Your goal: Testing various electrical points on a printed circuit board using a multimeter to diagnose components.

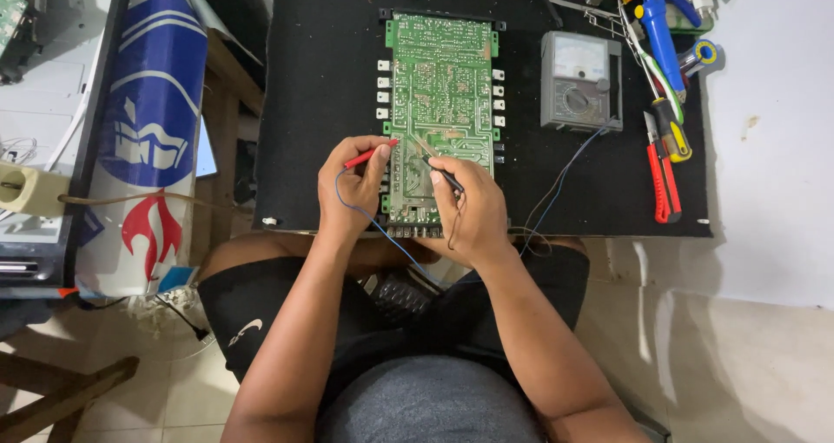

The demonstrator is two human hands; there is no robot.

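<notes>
A red probe [369, 155] is being gripped by the left hand [352, 191] and a black probe [444, 175] by the right hand [469, 213], both being pressed onto a green circuit board [441, 95] lying on a black mat [321, 78]. A grey meter [580, 91] is sitting right of the board; a blue-and-white rolled banner [148, 130] with a red flame shape is leaning at the left.

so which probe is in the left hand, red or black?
The red probe, pinched in the left hand. The right hand holds the black probe. Both tips touch the green circuit board.
</notes>
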